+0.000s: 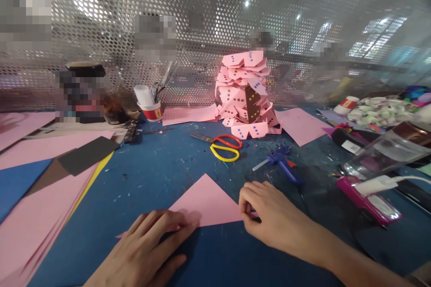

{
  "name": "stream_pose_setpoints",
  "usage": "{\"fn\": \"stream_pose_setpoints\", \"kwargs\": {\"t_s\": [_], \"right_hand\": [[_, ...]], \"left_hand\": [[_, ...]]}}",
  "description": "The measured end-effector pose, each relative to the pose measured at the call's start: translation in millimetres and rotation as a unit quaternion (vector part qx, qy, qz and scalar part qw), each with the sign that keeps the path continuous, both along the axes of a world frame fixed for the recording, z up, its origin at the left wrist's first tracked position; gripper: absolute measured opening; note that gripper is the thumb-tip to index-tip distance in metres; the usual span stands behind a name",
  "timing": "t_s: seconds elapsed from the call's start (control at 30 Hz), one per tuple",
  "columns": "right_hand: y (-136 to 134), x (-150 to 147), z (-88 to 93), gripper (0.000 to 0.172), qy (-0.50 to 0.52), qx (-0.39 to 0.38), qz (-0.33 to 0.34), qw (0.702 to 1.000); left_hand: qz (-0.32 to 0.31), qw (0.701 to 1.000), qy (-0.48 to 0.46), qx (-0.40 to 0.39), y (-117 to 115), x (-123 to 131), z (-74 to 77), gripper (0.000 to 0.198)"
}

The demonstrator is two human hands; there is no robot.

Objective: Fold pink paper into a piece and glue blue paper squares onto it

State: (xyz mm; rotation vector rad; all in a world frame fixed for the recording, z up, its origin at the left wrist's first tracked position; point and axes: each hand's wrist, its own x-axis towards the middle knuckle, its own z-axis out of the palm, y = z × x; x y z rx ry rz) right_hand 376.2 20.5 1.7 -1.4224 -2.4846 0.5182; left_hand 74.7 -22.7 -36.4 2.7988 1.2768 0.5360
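Note:
A pink paper sheet folded into a triangle (205, 204) lies on the blue table (161, 166) in front of me. My left hand (144, 251) lies flat with fingers stretched out, pressing the triangle's left corner. My right hand (269, 215) has its fingers curled, pinching the triangle's right corner against the table.
A tall pile of folded pink paper pieces (245, 98) stands at the back. Red-and-yellow scissors (222, 145) and a blue glue gun (281, 163) lie behind the triangle. Pink, black and yellow sheets (50, 179) are stacked at left. A cup of tools (150, 105) and clutter (373, 152) flank the space.

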Motion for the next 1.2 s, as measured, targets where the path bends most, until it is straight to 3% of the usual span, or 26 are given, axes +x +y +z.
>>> {"fn": "stream_pose_setpoints", "kwargs": {"t_s": [0.1, 0.3, 0.63, 0.83, 1.0, 1.2], "right_hand": [[1, 2, 2.8, 0.021, -0.009, -0.006, 0.009, 1.0], [3, 7, 12.2, 0.021, -0.032, -0.013, 0.021, 0.999], [7, 21, 21.0, 0.02, -0.106, 0.029, 0.038, 0.993], [6, 13, 26.1, 0.017, -0.03, 0.038, 0.004, 0.999], [3, 1, 16.1, 0.002, 0.027, 0.031, 0.07, 0.997], [6, -3, 1.9, 0.01, 0.026, 0.026, 0.085, 0.996]], "left_hand": [[0.016, 1.0, -0.005, -0.005, 0, 0, 0.7, 0.044], [-0.031, 0.999, -0.009, 0.009, 5, -1, 4.2, 0.045], [-0.03, 0.999, -0.018, -0.022, 6, -3, 1.5, 0.046], [-0.024, 0.998, -0.023, -0.047, 4, -4, 1.8, 0.048], [-0.031, 0.997, -0.035, -0.057, 3, -3, 6.4, 0.044], [-0.031, 0.996, -0.058, -0.068, 2, -1, 12.9, 0.038]]}}
